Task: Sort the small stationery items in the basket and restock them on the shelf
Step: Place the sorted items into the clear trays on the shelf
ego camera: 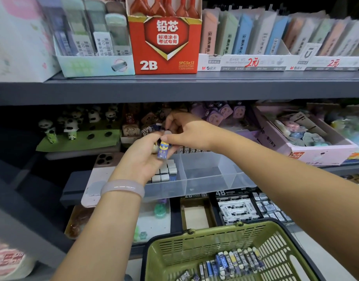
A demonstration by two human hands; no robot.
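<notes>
though blurred, blue eraser (163, 151), perhaps cartooned

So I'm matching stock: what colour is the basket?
Olive green basket, clearest in the head view, at the bottom of the picture.

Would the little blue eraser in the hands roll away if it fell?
Probably not: the blue eraser looks boxy with flat sides, so it should stay put. It seems light, since fingertips of the left hand and right hand hold it easily. Its glossy wrapper may be slippery.
</notes>
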